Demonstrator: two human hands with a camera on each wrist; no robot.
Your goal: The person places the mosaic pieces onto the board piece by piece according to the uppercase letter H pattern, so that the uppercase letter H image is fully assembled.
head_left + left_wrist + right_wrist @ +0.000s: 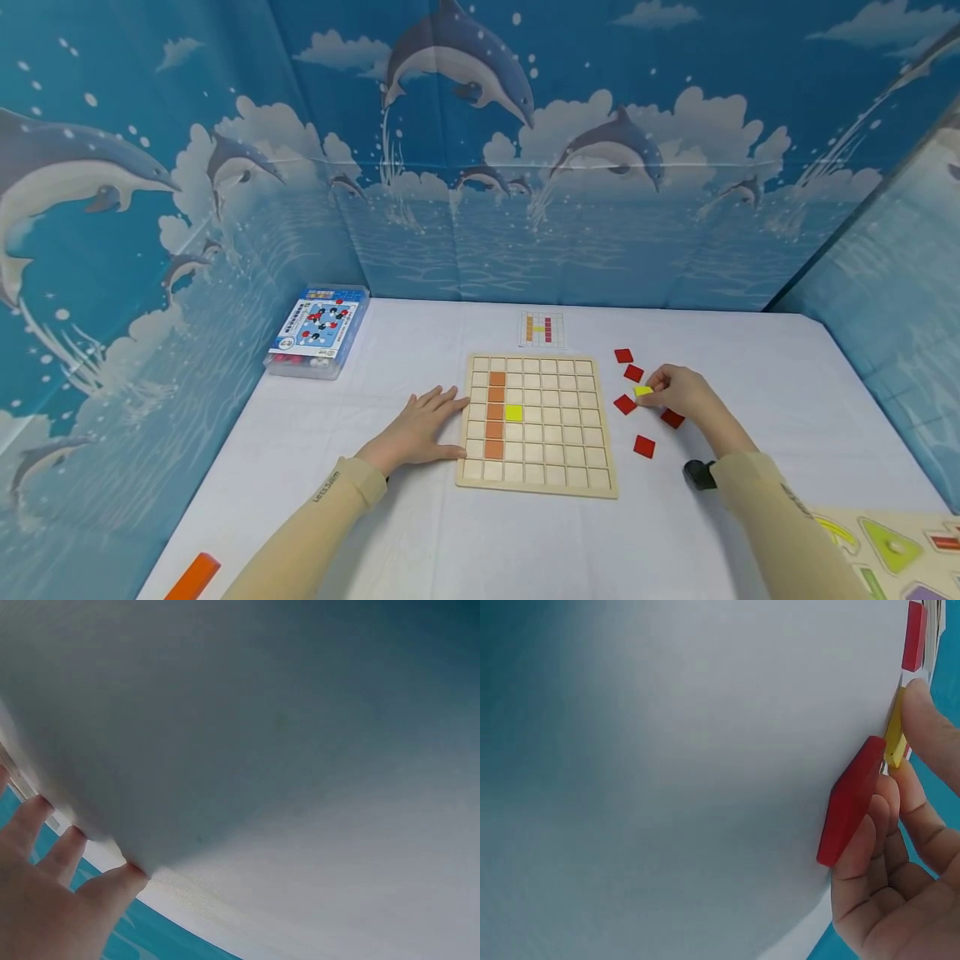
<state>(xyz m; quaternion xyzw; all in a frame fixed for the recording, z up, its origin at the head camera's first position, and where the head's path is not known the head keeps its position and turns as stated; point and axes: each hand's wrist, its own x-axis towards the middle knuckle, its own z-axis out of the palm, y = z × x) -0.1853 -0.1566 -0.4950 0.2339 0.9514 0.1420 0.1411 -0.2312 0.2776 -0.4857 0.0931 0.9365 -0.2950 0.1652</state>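
A wooden grid board [562, 486] lies on the table, with several orange tiles [495, 412] in one column and a yellow square tile [513, 413] beside them. My left hand [420, 429] rests at the board's left edge, fingers spread, fingertips at the rim; the left wrist view shows the same hand [56, 900]. To the board's right, my right hand [686, 393] pinches another yellow tile [642, 391] between thumb and fingers. The right wrist view shows this yellow tile [895, 735] tilted between the digits, with a red tile [851, 802] by the curled fingers.
Several red tiles [644, 447] lie scattered right of the board. Behind it is a small pattern card [542, 330]. A plastic box [318, 332] stands at the back left, an orange bar [192, 576] at the front left, and a shape puzzle board [892, 546] at the front right.
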